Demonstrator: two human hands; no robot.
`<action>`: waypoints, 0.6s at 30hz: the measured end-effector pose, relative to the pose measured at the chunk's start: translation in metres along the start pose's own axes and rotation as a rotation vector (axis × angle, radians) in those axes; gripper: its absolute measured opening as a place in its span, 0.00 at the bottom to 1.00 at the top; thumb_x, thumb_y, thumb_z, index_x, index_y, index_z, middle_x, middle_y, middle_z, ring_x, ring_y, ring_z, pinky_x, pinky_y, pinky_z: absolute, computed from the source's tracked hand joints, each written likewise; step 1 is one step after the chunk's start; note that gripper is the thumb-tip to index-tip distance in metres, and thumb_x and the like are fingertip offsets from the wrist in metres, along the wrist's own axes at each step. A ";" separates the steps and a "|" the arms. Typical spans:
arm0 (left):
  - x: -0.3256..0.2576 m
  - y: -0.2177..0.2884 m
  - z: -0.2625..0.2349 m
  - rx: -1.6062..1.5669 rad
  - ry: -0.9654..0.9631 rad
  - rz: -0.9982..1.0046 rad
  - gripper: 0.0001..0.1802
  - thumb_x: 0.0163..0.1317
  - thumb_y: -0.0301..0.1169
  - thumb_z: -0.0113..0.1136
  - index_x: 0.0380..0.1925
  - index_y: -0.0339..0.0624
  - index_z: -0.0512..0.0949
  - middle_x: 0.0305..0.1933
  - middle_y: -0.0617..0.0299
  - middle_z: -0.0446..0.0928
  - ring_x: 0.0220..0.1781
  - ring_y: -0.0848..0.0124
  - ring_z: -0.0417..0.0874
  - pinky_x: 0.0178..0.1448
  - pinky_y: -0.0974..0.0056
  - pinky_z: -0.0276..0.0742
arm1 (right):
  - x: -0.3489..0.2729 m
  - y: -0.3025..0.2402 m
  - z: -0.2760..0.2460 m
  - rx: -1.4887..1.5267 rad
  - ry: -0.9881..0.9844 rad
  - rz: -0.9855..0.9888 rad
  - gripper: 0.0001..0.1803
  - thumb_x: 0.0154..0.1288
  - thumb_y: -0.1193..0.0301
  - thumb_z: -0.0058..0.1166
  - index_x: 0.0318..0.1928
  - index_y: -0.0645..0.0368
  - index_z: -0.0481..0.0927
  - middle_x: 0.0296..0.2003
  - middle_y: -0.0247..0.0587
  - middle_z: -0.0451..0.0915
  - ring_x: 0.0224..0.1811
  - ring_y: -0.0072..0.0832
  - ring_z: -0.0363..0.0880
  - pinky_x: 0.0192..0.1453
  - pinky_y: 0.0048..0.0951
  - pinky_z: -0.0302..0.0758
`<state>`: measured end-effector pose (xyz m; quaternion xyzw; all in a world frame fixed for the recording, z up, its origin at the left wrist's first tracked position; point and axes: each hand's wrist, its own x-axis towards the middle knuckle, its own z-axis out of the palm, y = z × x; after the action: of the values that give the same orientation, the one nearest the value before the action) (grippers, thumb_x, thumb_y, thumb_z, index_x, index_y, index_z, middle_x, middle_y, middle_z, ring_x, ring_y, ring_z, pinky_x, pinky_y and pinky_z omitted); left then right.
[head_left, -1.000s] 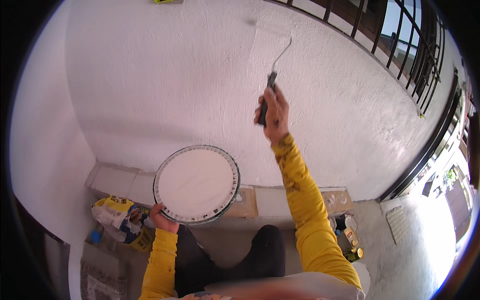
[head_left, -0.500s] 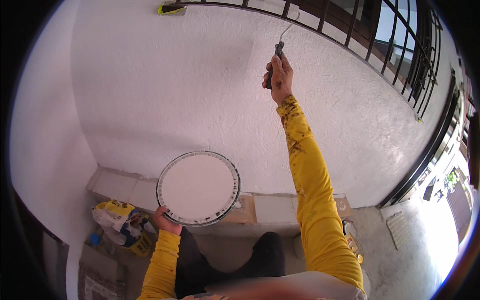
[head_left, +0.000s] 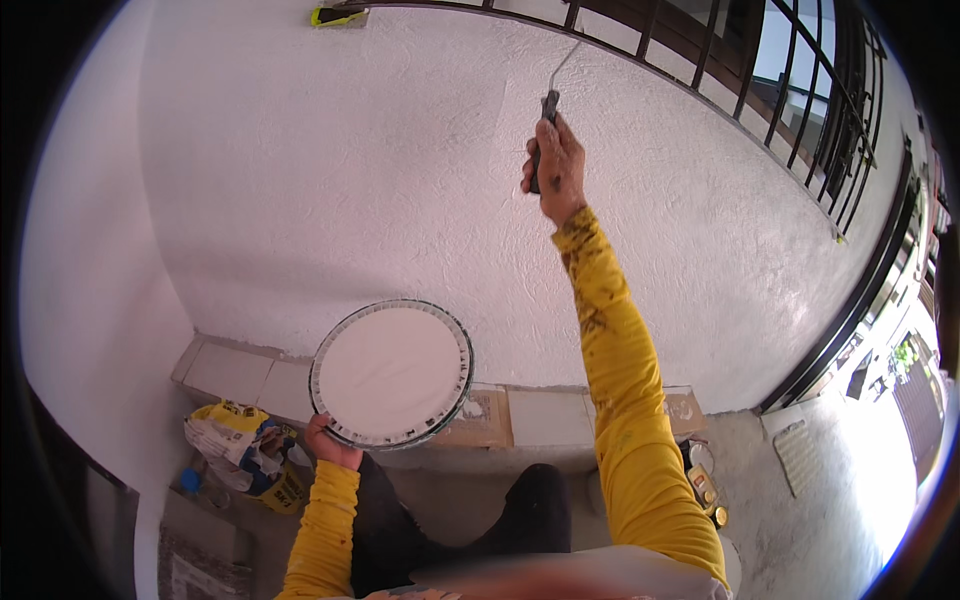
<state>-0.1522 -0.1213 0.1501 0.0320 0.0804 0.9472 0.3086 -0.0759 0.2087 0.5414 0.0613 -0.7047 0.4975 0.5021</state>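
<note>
Two holds: lower centre-left, the left grip (head_left: 333, 441) pinches a likely heavy, white-filled container (head_left: 463, 365) by its rim; upper centre, the right grip (head_left: 558, 165) wraps a seemingly light tool (head_left: 549, 105) by its handle, the surest hold.

Textured white wall (head_left: 400, 150) fills 12 o'clock, meeting a second white wall (head_left: 80, 250) at 9. Dark metal bars (head_left: 706, 45) at 1 o'clock. Low pale-tiled ledge (head_left: 545, 417) runs along wall base, 8 to 4 o'clock. Grey concrete floor (head_left: 740, 500) at 4; bright daylight (head_left: 885, 480) washes it out near the rim.
</note>
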 end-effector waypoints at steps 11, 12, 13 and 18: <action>0.004 0.003 -0.005 0.010 0.026 -0.017 0.31 0.47 0.33 0.52 0.56 0.35 0.73 0.58 0.53 0.77 0.61 0.54 0.77 0.68 0.50 0.70 | 0.019 -0.021 -0.031 -0.107 -0.077 -0.042 0.15 0.75 0.58 0.46 0.48 0.57 0.73 0.26 0.27 0.69 0.15 0.11 0.67 0.13 0.18 0.70; 0.004 0.004 -0.005 0.010 0.024 -0.022 0.31 0.47 0.33 0.52 0.55 0.35 0.73 0.58 0.53 0.77 0.60 0.54 0.77 0.68 0.50 0.70 | 0.009 -0.018 -0.027 -0.139 -0.082 0.001 0.17 0.75 0.57 0.46 0.49 0.58 0.73 0.26 0.27 0.68 0.16 0.11 0.66 0.13 0.18 0.69; 0.005 0.005 -0.005 0.008 0.029 -0.023 0.31 0.47 0.33 0.52 0.55 0.35 0.73 0.58 0.53 0.77 0.60 0.54 0.77 0.68 0.50 0.70 | -0.004 -0.012 -0.022 -0.176 -0.059 0.019 0.18 0.75 0.56 0.46 0.50 0.59 0.72 0.26 0.26 0.67 0.16 0.10 0.66 0.13 0.18 0.69; 0.007 0.006 -0.007 0.000 0.002 0.013 0.31 0.47 0.33 0.52 0.55 0.36 0.74 0.58 0.54 0.78 0.61 0.55 0.77 0.68 0.50 0.70 | -0.032 0.012 0.011 -0.077 -0.003 0.016 0.20 0.72 0.51 0.51 0.45 0.55 0.71 0.24 0.26 0.69 0.15 0.11 0.69 0.14 0.19 0.73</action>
<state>-0.1621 -0.1231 0.1439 0.0318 0.0806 0.9492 0.3024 -0.0739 0.1932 0.5094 0.0370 -0.7245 0.4742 0.4989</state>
